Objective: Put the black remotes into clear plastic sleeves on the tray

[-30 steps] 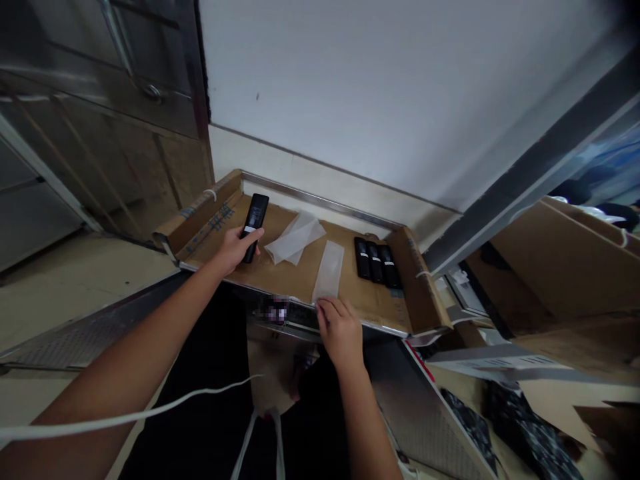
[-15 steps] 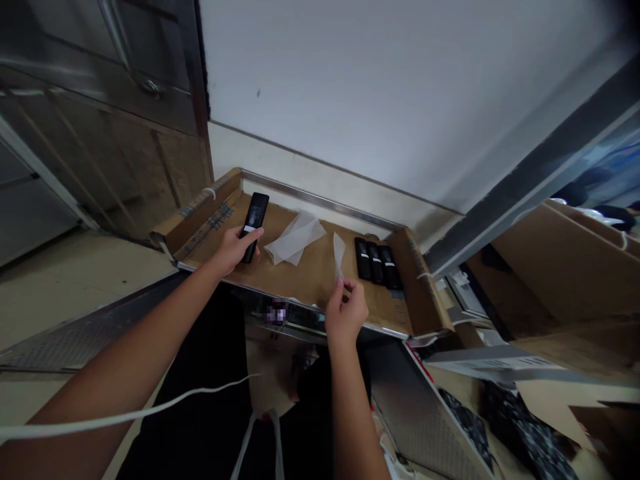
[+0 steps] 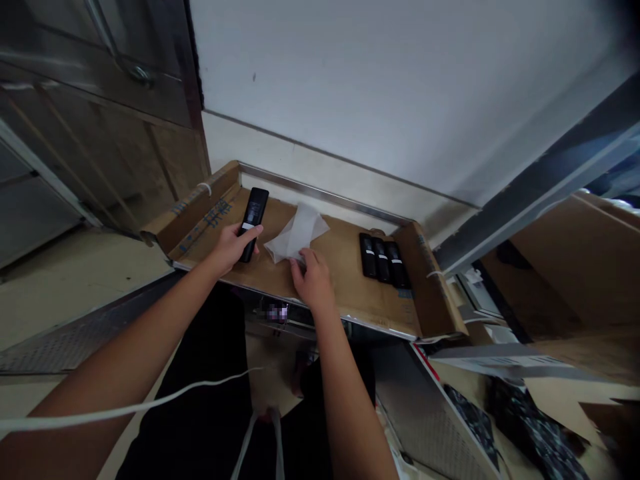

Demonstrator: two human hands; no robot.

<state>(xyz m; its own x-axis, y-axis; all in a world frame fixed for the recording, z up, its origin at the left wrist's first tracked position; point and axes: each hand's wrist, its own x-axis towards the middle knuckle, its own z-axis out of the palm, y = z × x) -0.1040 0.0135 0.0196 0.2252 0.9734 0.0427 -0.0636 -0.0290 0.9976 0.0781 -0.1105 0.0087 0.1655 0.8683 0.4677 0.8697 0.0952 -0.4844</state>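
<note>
My left hand [image 3: 233,248] is wrapped round the lower part of a black remote-like device [image 3: 255,208] with a white label, over the left side of a cardboard-lined tray [image 3: 345,293]. Thin translucent bags [image 3: 300,230] lie overlapping near the tray's middle. At their lower edge is my right hand [image 3: 313,277], thumb and fingers pinched on a translucent bag that reaches up over the others. Three similar black devices [image 3: 383,259], each with a white label, lie side by side at the tray's right end.
Cardboard flaps [image 3: 433,280] rise at both ends of the tray, and a pale wall [image 3: 340,87] stands behind it. A white cable [image 3: 150,403] crosses low over my left forearm. Large brown cardboard [image 3: 575,267] is at the right.
My right hand has moved left with the translucent bag, from open cardboard to the other bags. My left hand still holds the black device in nearly the same place.
</note>
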